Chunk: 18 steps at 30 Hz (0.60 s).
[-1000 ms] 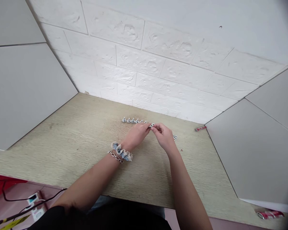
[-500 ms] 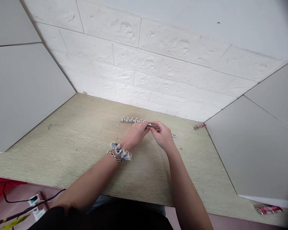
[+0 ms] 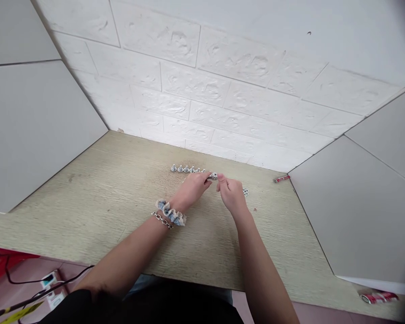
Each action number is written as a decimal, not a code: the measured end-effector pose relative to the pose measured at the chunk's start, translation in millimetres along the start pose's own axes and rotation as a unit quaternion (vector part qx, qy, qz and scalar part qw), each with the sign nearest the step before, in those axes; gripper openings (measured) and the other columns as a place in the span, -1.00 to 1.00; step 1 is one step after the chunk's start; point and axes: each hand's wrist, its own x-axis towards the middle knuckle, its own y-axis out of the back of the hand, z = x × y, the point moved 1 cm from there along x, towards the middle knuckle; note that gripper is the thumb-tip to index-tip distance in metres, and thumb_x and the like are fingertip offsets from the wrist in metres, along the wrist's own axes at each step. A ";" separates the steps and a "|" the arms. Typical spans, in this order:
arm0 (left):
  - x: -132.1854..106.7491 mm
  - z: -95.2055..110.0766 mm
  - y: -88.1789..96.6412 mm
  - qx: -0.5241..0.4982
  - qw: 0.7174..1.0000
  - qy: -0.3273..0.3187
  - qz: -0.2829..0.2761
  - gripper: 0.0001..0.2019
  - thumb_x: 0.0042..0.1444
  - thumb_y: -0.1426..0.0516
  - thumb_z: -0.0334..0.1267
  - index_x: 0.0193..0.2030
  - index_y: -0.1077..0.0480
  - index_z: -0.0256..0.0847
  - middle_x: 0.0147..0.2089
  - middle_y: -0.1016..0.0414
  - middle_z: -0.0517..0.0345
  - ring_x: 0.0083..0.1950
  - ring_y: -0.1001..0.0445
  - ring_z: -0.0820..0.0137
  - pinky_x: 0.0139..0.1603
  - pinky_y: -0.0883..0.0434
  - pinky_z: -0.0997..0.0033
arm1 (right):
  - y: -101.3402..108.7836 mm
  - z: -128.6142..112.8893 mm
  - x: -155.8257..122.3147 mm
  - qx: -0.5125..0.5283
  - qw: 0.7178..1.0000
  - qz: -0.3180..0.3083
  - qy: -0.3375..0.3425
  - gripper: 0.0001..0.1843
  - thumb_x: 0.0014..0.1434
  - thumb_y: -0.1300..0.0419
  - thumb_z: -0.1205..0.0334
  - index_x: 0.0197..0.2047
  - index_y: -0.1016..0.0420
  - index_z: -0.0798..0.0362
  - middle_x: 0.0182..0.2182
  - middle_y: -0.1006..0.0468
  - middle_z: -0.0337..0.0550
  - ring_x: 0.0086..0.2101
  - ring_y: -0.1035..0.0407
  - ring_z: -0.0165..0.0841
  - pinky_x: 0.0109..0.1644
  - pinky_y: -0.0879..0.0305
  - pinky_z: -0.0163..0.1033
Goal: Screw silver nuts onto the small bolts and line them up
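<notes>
One head-worn view, facing forward and down, close above the left hand and right hand

White foam-brick wall covering across the back, plain grey panels boxing in both sides, pale wood-grain desktop below, what looks like a pinkish floor past the edge, and pretty flat, even light.

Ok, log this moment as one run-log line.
left hand: pinching small metal fastener | right hand: beside it | row of metal fasteners: on wooden tabletop
</notes>
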 end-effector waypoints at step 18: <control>-0.1 -0.9 -1.6 0.014 1.000 -0.018 0.011 -0.81 0.12 0.01 -0.34 -0.16 -0.36 -0.23 -0.35 -0.46 0.12 -0.36 -0.38 0.42 -0.33 -0.27 0.48 | 0.4 -1.2 -0.5 -0.067 0.995 0.036 -0.068 -0.41 0.16 0.21 -0.09 -0.78 -0.07 0.04 -0.79 -0.14 -0.25 -0.68 -0.01 -0.45 -0.55 0.09 -0.29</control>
